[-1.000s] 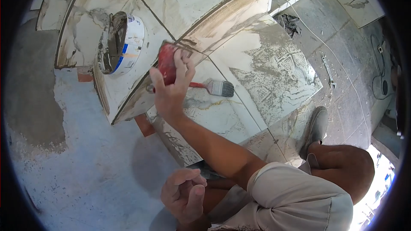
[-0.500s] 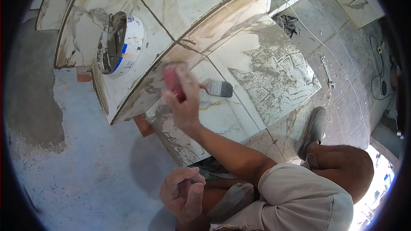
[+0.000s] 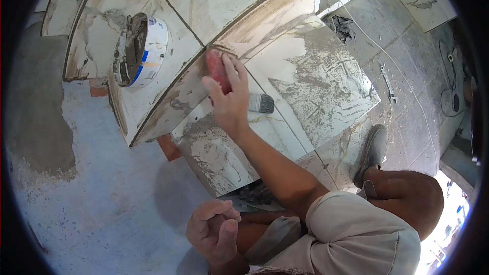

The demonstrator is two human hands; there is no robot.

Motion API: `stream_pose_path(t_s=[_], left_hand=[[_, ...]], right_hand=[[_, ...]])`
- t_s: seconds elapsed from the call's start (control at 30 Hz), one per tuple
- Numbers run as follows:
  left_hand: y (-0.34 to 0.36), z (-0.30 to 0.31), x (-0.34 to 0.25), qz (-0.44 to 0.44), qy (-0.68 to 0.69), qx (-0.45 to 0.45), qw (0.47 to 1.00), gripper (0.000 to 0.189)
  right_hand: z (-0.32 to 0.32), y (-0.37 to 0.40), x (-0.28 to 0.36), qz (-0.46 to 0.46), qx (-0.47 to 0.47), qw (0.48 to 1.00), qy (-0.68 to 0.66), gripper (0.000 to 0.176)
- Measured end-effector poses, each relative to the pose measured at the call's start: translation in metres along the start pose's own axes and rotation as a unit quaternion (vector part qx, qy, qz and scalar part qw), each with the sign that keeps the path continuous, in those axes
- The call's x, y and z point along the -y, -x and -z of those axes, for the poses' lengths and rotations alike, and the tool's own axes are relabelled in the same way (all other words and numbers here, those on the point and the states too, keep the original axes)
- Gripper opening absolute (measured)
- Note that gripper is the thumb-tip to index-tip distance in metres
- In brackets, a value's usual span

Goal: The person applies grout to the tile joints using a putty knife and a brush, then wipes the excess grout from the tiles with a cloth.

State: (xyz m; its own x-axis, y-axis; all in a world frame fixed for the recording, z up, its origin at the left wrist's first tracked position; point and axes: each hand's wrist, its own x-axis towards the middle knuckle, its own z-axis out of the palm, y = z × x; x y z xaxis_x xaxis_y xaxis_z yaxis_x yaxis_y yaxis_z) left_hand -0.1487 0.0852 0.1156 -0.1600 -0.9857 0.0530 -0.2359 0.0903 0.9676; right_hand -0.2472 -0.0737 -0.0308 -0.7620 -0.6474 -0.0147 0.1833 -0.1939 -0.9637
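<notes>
My right hand [image 3: 230, 94] grips a red sponge-like block [image 3: 218, 71] and presses it against the upright tiled face of the curved step [image 3: 186, 89], just below its top edge and close to a joint. My left hand [image 3: 213, 230] is raised low in the view, fingers loosely curled and thumb apart, holding nothing. A paintbrush [image 3: 261, 103] lies on the lower tile right beside my right wrist, its handle hidden behind the hand. On the step to the left stands a white bucket [image 3: 155, 51], smeared with grey mix inside.
A mortar-smeared tile [image 3: 326, 86] lies right of the brush. Farther right are a wrench [image 3: 389, 85], a thin cable [image 3: 402, 74] and a dark crumpled bag [image 3: 343, 29] on the floor. My shoe [image 3: 374, 152] and bent knee are at the lower right.
My right hand has moved slightly up and to the right along the step face with the red block. My left hand has barely moved.
</notes>
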Motion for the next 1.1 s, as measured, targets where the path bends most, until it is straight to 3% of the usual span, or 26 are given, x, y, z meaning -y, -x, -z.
stream_pose_path(t_s=[0.1, 0.17, 0.2, 0.27, 0.4, 0.47, 0.53, 0.63, 0.7, 0.8, 0.9, 1.03, 1.1], left_hand=[[-0.001, -0.002, 0.001, -0.009, -0.008, 0.002, 1.000, 0.043], [-0.001, -0.004, -0.001, -0.001, -0.013, 0.005, 1.000, 0.043], [-0.003, -0.004, -0.001, -0.005, -0.012, 0.008, 1.000, 0.043], [-0.001, -0.003, 0.000, -0.007, -0.015, -0.004, 1.000, 0.042], [0.005, 0.004, 0.002, -0.005, 0.050, 0.011, 0.999, 0.037], [0.003, 0.005, 0.002, -0.012, 0.043, 0.016, 0.999, 0.037], [0.004, 0.005, 0.004, -0.011, 0.050, 0.016, 0.999, 0.037], [0.004, 0.002, 0.006, -0.007, 0.058, 0.018, 0.998, 0.037], [0.001, -0.001, 0.006, -0.008, 0.061, 0.022, 0.998, 0.036], [-0.003, -0.004, 0.004, -0.003, 0.050, 0.034, 0.998, 0.036], [-0.001, -0.004, 0.003, 0.002, 0.046, 0.030, 0.999, 0.036], [-0.002, -0.007, 0.002, 0.007, 0.043, 0.019, 0.999, 0.037], [-0.001, -0.008, 0.001, 0.011, 0.039, 0.023, 0.999, 0.037]], right_hand=[[0.001, 0.011, -0.003, 0.014, 0.053, 0.999, -0.002, 0.062], [0.010, 0.029, -0.020, -0.013, 0.156, 0.987, 0.021, 0.064], [0.008, 0.027, -0.028, -0.009, 0.153, 0.988, 0.020, 0.064], [0.004, 0.023, -0.037, -0.017, -0.010, 0.995, -0.102, 0.068], [-0.028, 0.005, -0.060, -0.006, -0.048, 0.997, -0.064, 0.069], [-0.058, 0.003, -0.071, 0.028, -0.136, 0.990, 0.029, 0.071], [-0.066, 0.010, -0.075, 0.031, -0.142, 0.989, 0.011, 0.073], [-0.052, 0.030, -0.069, 0.002, -0.086, 0.996, -0.019, 0.071], [-0.026, 0.036, -0.067, 0.045, 0.034, 0.998, 0.042, 0.070], [-0.015, 0.032, -0.071, -0.009, -0.029, 0.999, -0.009, 0.066], [-0.015, 0.001, -0.063, 0.000, -0.062, 0.998, -0.016, 0.065], [-0.018, 0.019, -0.071, 0.008, -0.044, 0.999, -0.013, 0.063], [0.002, 0.031, -0.070, -0.020, 0.124, 0.992, 0.000, 0.064]])
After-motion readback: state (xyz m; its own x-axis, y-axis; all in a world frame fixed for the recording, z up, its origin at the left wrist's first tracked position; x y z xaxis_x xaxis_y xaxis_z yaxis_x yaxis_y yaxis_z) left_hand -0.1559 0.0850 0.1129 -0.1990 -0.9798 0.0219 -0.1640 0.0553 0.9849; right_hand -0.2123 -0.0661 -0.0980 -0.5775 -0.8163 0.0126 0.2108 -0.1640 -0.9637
